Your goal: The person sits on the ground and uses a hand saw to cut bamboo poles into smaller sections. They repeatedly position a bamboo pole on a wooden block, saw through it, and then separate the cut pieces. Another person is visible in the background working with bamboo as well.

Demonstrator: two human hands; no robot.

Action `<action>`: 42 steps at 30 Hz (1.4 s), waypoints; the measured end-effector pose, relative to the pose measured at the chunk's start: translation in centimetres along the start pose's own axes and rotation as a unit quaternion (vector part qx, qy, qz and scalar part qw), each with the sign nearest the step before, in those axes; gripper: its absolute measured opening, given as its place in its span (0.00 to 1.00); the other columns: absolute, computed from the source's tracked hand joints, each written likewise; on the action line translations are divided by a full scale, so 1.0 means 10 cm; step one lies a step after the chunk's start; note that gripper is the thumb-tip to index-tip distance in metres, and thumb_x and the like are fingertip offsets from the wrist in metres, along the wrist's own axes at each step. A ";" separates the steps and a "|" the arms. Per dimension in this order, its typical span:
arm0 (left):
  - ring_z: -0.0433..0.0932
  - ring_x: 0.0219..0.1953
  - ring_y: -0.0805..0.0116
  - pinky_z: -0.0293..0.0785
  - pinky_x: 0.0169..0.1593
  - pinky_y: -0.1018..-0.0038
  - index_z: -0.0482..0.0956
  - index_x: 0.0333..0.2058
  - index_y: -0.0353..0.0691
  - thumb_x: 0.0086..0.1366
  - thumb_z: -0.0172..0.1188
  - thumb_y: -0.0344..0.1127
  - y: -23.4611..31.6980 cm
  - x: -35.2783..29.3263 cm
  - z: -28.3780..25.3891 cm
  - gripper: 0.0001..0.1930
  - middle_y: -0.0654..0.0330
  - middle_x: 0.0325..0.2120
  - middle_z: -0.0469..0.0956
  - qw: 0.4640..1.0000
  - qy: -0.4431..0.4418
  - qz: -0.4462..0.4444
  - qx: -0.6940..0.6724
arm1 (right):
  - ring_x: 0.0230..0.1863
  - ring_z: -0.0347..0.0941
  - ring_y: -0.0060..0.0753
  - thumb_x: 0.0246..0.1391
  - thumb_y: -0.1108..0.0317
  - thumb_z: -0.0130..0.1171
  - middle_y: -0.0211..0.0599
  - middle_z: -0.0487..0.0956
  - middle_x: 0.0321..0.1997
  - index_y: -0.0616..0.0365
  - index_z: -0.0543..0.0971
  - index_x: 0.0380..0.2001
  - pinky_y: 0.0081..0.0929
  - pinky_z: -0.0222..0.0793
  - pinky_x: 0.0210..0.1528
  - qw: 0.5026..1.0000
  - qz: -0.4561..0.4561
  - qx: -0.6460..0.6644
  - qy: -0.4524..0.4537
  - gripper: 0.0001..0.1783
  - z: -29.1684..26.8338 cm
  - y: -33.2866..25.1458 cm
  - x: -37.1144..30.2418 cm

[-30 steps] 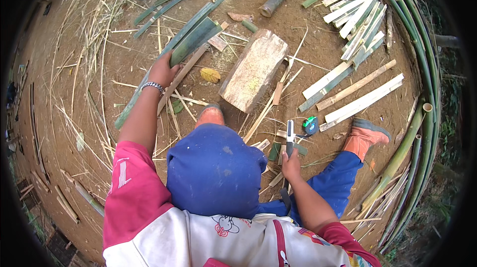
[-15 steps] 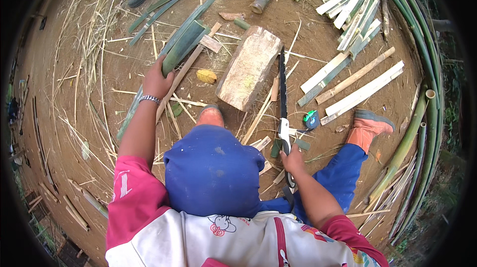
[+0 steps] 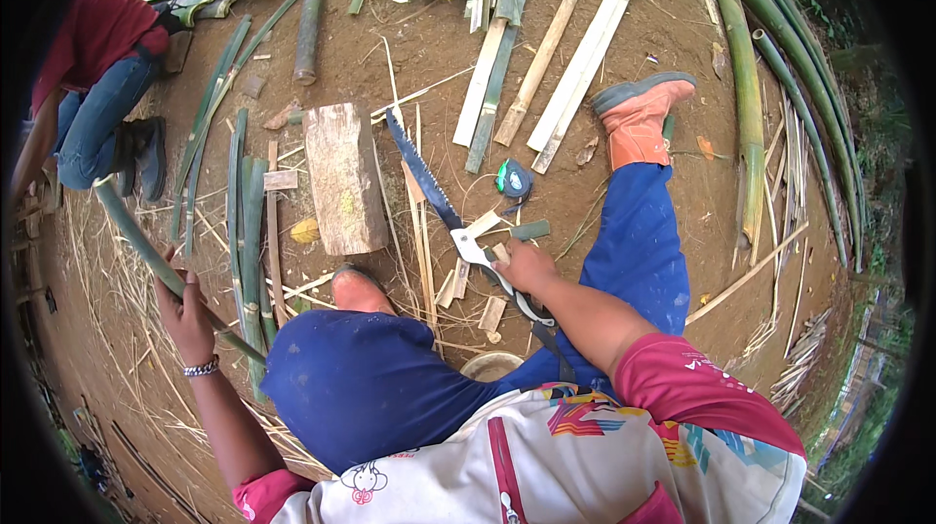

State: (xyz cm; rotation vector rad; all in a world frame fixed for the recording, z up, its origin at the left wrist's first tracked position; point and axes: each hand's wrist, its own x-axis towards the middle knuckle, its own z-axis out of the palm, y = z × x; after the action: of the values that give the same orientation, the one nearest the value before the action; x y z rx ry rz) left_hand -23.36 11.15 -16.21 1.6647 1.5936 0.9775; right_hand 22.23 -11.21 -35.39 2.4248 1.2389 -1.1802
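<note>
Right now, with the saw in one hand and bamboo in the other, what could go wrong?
The green bamboo length in the left hand ends near the co-worker's bent leg in this view; swinging it might strike them. The saw in the right hand has its toothed blade bare, between the orange boots, so a slip could cut a leg. Loose strips near the blade might snag it.
</note>
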 end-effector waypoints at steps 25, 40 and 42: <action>0.70 0.32 0.77 0.70 0.32 0.79 0.66 0.61 0.30 0.65 0.59 0.28 -0.45 -0.30 -0.22 0.26 0.63 0.34 0.69 0.958 0.220 0.066 -0.171 | 0.61 0.74 0.54 0.62 0.65 0.51 0.54 0.78 0.59 0.62 0.75 0.55 0.46 0.70 0.63 0.930 0.139 0.282 0.190 0.20 -1.43 -0.87 1.70; 0.67 0.27 0.74 0.67 0.33 0.75 0.65 0.63 0.35 0.77 0.51 0.49 -0.88 -0.51 0.38 0.26 0.64 0.26 0.68 0.945 0.300 -0.009 -0.132 | 0.33 0.80 0.34 0.62 0.73 0.56 0.41 0.79 0.36 0.60 0.68 0.46 0.35 0.78 0.31 0.746 -0.031 0.654 0.122 0.12 -1.35 -0.02 1.54; 0.62 0.26 0.78 0.62 0.29 0.77 0.65 0.62 0.35 0.77 0.50 0.50 -0.74 -0.45 0.43 0.26 0.66 0.26 0.65 0.942 0.300 -0.001 -0.154 | 0.33 0.80 0.35 0.61 0.72 0.58 0.43 0.79 0.37 0.60 0.68 0.47 0.37 0.78 0.30 0.755 -0.009 0.641 0.139 0.13 -1.46 0.21 1.37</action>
State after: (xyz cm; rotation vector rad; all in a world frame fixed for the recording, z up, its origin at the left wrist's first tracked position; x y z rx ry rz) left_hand -23.59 7.40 -25.16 1.2075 1.6852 1.7535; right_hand 36.77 2.66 -35.82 3.5649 0.3929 -2.2397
